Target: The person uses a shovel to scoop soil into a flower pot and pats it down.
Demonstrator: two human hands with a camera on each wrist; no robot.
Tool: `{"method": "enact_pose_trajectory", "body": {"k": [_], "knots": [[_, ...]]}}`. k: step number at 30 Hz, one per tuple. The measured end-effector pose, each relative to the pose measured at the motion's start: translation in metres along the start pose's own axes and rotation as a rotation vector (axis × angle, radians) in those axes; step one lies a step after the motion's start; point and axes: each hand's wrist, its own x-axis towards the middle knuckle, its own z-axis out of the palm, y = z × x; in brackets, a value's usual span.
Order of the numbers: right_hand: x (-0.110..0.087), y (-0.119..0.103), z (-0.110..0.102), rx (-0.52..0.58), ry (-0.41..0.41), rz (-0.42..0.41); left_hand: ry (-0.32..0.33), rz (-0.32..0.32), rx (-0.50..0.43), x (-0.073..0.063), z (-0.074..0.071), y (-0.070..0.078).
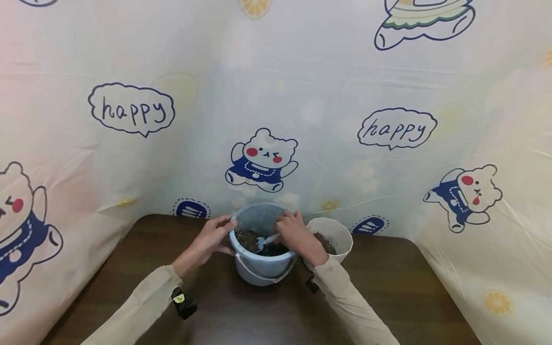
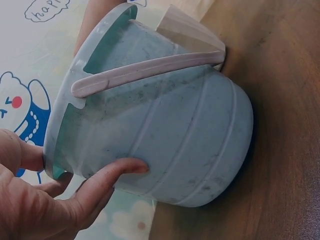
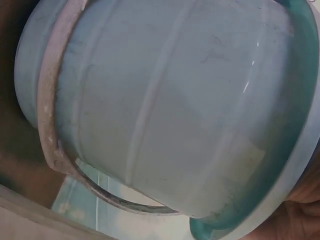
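A light-blue plastic bucket (image 1: 264, 266) stands upright on the table with dark soil (image 1: 247, 239) inside. My left hand (image 1: 211, 237) holds its left side; in the left wrist view the thumb lies along the bucket's outer wall (image 2: 165, 135) and the fingers are at the rim. Reaching over the right rim, my right hand (image 1: 297, 235) grips a small light-blue garden fork (image 1: 261, 243) by its handle, its pronged head at the soil. In the right wrist view the bucket wall (image 3: 175, 100) covers most of that hand (image 3: 295, 215).
A whitish pot (image 1: 343, 239) with brown soil (image 1: 324, 243) stands right of the bucket, partly behind my right forearm. The bucket's pale carrying handle (image 2: 145, 72) hangs down in front. Behind the brown table (image 1: 224, 311) hangs a printed cloth (image 1: 327, 158).
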Motion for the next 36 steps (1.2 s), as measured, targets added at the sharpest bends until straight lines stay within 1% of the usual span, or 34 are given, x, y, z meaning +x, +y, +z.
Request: {"method": "enact_pose_trajectory", "body": {"k": [3, 4, 8, 10, 13, 17, 21, 26, 31, 36], "knots": [[-0.001, 0.002, 0.0, 0.006, 0.0, 0.003, -0.007, -0.004, -0.001, 0.001, 0.001, 0.001], [-0.001, 0.003, 0.001, 0.023, 0.001, -0.003, -0.009, -0.006, -0.001, 0.0, 0.001, 0.002], [-0.001, 0.008, 0.004, 0.074, 0.014, -0.041, -0.025, 0.008, 0.004, -0.001, -0.001, 0.003], [-0.001, 0.01, 0.006, 0.082, 0.015, -0.059, -0.034, 0.018, 0.005, -0.002, -0.002, 0.003], [0.002, 0.012, 0.008, 0.051, 0.015, -0.081, -0.032, 0.017, 0.002, -0.003, -0.002, 0.003], [0.005, 0.014, 0.006, -0.015, 0.048, -0.119, -0.021, 0.016, -0.006, -0.001, -0.002, 0.003], [0.003, 0.016, 0.002, -0.029, 0.074, -0.15, -0.031, 0.025, -0.01, -0.001, -0.002, 0.003], [-0.002, 0.023, -0.001, 0.04, 0.074, -0.137, -0.027, 0.022, -0.016, -0.002, -0.004, 0.002], [-0.005, 0.028, -0.002, 0.099, 0.093, -0.14, -0.018, 0.018, -0.016, -0.001, -0.004, 0.002], [-0.01, 0.029, -0.006, 0.101, 0.108, -0.132, -0.025, 0.03, -0.017, 0.001, -0.001, 0.002]]}}
